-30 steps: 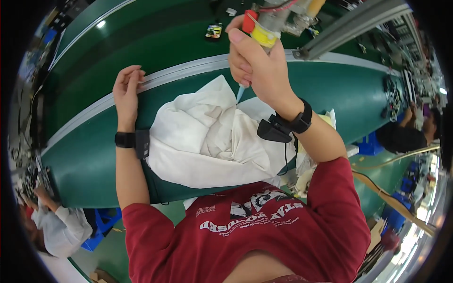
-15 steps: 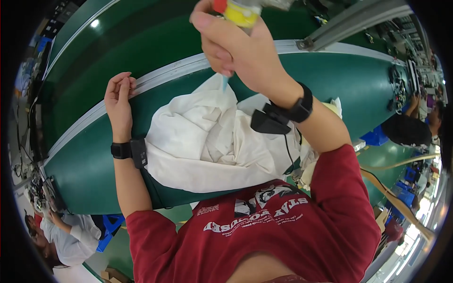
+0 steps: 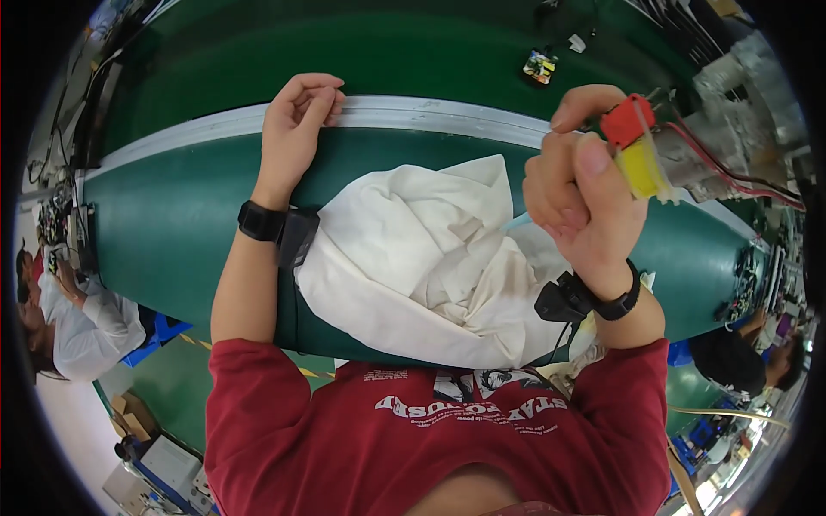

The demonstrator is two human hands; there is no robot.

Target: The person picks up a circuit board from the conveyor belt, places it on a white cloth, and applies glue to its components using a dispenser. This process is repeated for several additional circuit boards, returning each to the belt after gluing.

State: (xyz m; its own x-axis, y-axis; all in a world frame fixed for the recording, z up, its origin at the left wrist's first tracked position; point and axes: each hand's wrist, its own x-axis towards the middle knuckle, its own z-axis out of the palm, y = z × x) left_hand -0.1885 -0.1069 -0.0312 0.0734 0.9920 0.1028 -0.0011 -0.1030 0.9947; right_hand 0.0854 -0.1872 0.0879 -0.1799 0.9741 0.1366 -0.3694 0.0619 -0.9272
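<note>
Two hands are over a green bench [image 3: 172, 232]. The right hand [image 3: 581, 202] is up in the air on the right side, and its grip is wrapped tight around a hanging tool [image 3: 641, 155] that has a red and yellow part. A pale blue tip [image 3: 519, 222] sticks out under the fist, just above a white cloth [image 3: 413, 258]. The cloth lies crumpled in the middle of the bench, between both arms.

Half a second ago the right hand was lifted higher, near the top of the picture. Now it has come down lower and sits more to the right, close to the cloth.

The left hand [image 3: 297, 129] rests on the silver rail [image 3: 430, 112] at the far edge of the bench. Its fingers are loosely curled and hold nothing. It was on the rail before too, and it has stayed there.

Both wrists wear a black band. The white cloth has not moved from its place.

Far away on the green belt lies a small colourful thing [image 3: 539, 66].
</note>
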